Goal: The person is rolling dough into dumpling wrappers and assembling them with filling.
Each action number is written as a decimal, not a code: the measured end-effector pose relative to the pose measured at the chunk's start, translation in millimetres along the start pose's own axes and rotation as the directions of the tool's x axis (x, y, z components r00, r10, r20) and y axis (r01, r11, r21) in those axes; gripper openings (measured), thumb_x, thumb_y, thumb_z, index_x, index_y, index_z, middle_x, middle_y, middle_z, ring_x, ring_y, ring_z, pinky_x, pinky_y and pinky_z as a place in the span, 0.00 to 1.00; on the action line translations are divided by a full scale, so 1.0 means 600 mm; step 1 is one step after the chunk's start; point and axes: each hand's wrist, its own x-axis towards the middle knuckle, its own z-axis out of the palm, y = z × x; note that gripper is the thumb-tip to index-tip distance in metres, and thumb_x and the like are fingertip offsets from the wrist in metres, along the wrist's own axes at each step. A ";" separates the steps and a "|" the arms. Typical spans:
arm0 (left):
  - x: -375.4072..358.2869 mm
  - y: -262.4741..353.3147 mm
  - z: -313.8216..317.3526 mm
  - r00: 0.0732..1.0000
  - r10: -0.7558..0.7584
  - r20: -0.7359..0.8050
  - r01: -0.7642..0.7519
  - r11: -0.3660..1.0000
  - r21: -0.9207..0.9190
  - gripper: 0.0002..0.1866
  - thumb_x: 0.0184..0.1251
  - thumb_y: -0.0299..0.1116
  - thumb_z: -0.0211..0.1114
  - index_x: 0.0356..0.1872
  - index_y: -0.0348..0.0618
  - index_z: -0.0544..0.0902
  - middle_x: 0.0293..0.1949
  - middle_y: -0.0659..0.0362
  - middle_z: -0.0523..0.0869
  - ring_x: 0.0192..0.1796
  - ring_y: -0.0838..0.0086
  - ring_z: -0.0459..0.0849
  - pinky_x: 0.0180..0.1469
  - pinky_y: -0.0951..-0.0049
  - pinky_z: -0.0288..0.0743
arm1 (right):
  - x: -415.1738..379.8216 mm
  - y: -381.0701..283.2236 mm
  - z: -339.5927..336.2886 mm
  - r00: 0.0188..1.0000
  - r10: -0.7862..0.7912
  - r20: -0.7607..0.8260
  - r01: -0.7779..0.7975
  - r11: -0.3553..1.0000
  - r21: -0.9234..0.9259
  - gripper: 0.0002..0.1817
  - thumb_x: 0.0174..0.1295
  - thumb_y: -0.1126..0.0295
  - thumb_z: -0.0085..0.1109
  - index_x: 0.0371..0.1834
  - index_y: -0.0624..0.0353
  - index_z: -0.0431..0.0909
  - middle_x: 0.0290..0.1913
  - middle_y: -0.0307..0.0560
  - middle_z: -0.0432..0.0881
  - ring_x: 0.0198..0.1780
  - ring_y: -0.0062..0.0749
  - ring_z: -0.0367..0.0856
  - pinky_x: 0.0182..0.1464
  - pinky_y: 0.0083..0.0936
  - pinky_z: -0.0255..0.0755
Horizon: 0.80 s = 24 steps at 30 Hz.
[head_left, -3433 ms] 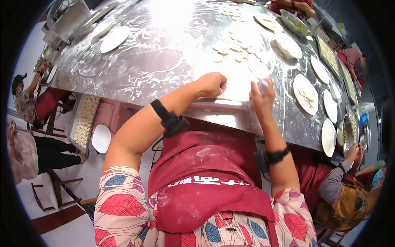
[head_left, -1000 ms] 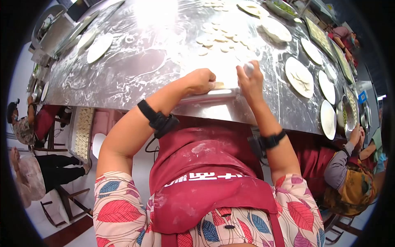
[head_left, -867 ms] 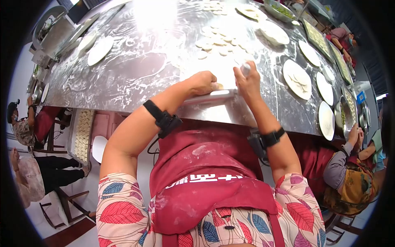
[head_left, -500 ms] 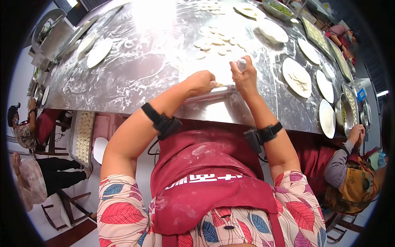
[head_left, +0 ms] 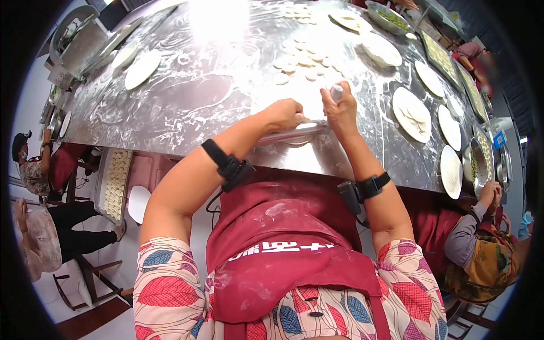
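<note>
My right hand (head_left: 341, 113) is closed round a rolling pin, whose pale rounded end (head_left: 336, 91) sticks up past the thumb. To its left, my left hand (head_left: 286, 115) is curled with the fingers pinched together, and a bit of pale dough (head_left: 306, 120) shows at its fingertips. Both hands are low over the floured steel table, near its front edge. A shiny metal strip (head_left: 286, 135) runs slantwise just below them. Beyond my hands, several flat round dough wrappers (head_left: 306, 59) lie scattered on the flour.
A white plate with wrappers (head_left: 412, 116) stands to the right, among other oval plates (head_left: 451, 173). Farther right are a metal bowl of green filling (head_left: 476, 161) and a co-worker's hands (head_left: 492, 194). A tray of dumplings (head_left: 117, 184) sits below the table's left side.
The view has shifted slightly. My left hand has moved a little right, and more pale dough shows beside its fingertips. My right hand keeps its grip on the rolling pin.
</note>
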 end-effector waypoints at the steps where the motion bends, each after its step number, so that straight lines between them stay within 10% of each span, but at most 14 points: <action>1: -0.006 0.007 -0.002 0.999 -0.015 0.030 0.017 0.997 -0.078 0.12 0.58 0.33 0.59 0.36 0.33 0.80 0.33 0.43 0.83 0.37 0.58 0.81 0.42 0.64 0.73 | -0.008 -0.009 -0.006 1.000 0.027 0.003 -0.027 0.999 0.034 0.11 0.57 0.73 0.59 0.37 0.63 0.66 0.20 0.45 0.76 0.20 0.25 0.73 0.22 0.24 0.66; 24: -0.030 -0.028 -0.017 0.996 -0.034 0.080 0.037 0.999 -0.035 0.15 0.52 0.25 0.50 0.41 0.35 0.79 0.34 0.43 0.83 0.39 0.56 0.82 0.44 0.65 0.73 | -0.137 -0.059 -0.063 0.993 0.115 0.016 -0.117 0.978 0.175 0.10 0.60 0.73 0.58 0.34 0.59 0.65 0.19 0.39 0.72 0.19 0.19 0.73 0.20 0.17 0.66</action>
